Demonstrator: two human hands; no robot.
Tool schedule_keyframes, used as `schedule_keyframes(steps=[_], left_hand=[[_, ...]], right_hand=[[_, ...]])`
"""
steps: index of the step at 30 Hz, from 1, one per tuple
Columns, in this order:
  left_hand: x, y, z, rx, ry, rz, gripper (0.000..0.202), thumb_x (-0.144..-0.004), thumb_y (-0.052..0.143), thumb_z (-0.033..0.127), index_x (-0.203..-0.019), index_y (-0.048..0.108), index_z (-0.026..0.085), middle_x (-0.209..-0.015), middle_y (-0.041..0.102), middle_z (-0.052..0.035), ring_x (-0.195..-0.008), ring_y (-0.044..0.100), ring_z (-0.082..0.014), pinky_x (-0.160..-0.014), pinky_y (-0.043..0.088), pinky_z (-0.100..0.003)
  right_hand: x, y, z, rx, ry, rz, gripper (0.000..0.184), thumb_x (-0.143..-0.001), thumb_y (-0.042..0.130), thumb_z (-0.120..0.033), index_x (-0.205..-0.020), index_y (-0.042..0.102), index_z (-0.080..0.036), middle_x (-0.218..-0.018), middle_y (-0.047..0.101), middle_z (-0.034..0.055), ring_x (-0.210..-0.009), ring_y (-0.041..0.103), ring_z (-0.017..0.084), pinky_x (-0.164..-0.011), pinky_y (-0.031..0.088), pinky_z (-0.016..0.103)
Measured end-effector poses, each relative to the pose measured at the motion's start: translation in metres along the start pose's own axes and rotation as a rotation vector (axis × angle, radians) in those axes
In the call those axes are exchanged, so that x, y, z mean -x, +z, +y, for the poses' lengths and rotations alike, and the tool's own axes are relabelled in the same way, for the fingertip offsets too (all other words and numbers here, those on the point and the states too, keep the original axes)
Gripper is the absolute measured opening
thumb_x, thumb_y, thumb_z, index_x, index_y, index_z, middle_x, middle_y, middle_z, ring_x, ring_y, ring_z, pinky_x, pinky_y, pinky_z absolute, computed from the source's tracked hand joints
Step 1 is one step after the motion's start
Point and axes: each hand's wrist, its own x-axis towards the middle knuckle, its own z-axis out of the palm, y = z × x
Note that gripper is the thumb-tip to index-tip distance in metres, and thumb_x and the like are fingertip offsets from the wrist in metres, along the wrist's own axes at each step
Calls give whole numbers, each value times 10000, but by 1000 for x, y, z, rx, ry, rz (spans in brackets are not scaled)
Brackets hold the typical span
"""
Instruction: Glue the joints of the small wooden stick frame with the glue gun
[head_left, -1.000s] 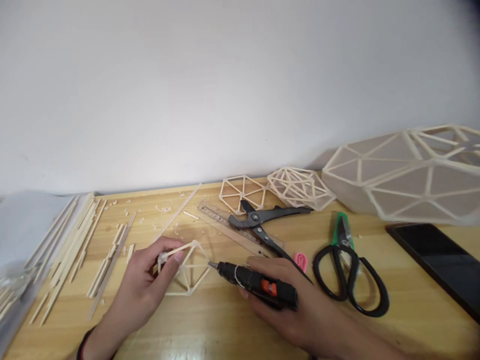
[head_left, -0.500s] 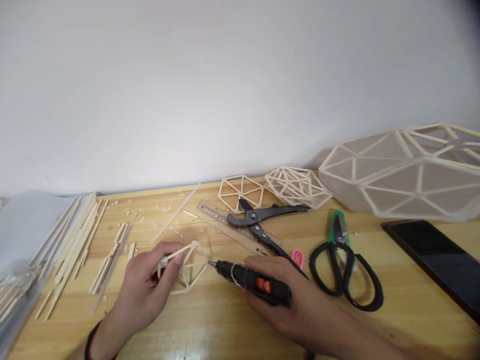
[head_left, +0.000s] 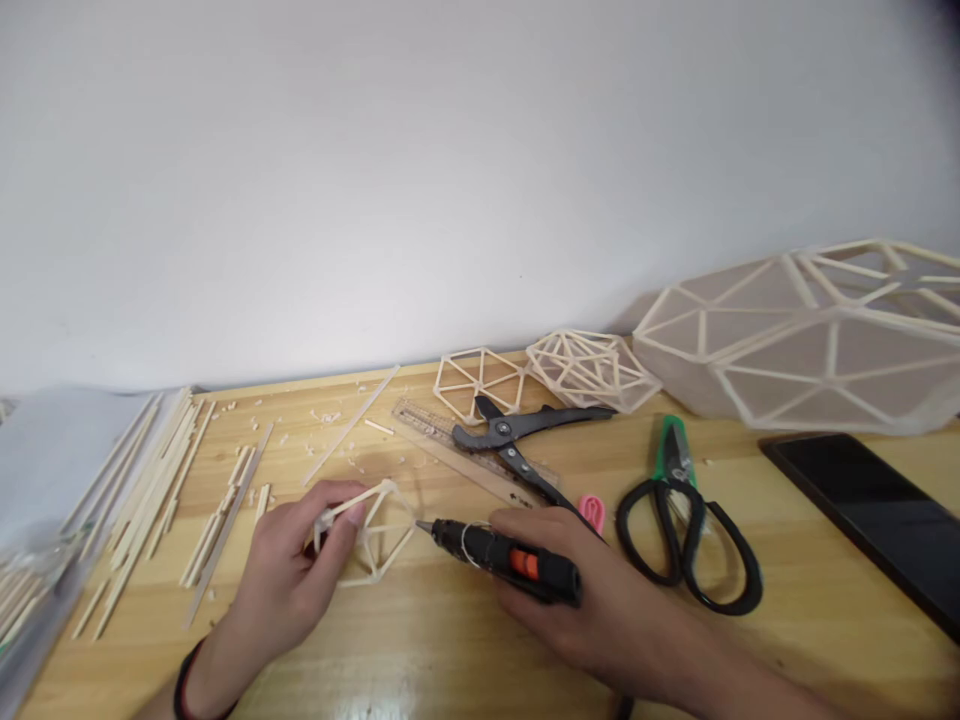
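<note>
My left hand (head_left: 300,560) pinches a small frame of pale wooden sticks (head_left: 386,527) between thumb and fingers, low over the table at centre left. Part of the frame is hidden behind the fingers. In my right hand (head_left: 555,560) is a black glue gun (head_left: 502,560) with an orange-red part on its side, the fingers wrapped round it. Its metal nozzle points left and is at the frame's right corner; whether they touch I cannot tell.
Behind the hands lie black-handled cutting pliers (head_left: 517,430), a clear ruler (head_left: 427,420) and a flat stick hexagon (head_left: 480,385). Scissors (head_left: 686,540), a pink roll (head_left: 591,513), a phone (head_left: 862,520) and a large covered stick structure (head_left: 810,340) occupy the right. Loose sticks (head_left: 150,480) lie left.
The view has shifted very slightly, so the things at right appear a little further left. Both hands keep nearly the same position, with the nozzle still at the frame's corner.
</note>
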Motion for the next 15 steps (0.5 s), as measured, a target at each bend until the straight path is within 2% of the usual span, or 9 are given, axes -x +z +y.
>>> schedule_keyframes(steps=[7, 12, 15], left_hand=[[-2, 1, -1, 18, -34, 7, 135, -982, 576, 225, -1019, 702, 192, -800, 758, 21, -495, 561, -71, -484, 413, -164], [0, 0, -2, 101, -15, -48, 154, -987, 556, 207, -1068, 685, 195, -890, 761, -4, -694, 678, -109, -623, 488, -169], [2, 0, -2, 153, -12, -96, 151, -989, 558, 209, -1093, 667, 199, -926, 755, -14, -742, 694, -118, -655, 501, -176]], right_hand=[[-5, 1, 1, -74, -123, 56, 199, -745, 597, -84, -686, 512, -254, -713, 618, 5, -676, 614, 196, -593, 465, 295], [-5, 0, 0, -71, -110, 28, 213, -778, 598, -102, -667, 494, -251, -678, 613, 1, -644, 597, 189, -585, 448, 296], [-4, 0, -2, -36, -65, -15, 186, -839, 592, -141, -692, 527, -235, -675, 599, -3, -637, 590, 179, -586, 433, 296]])
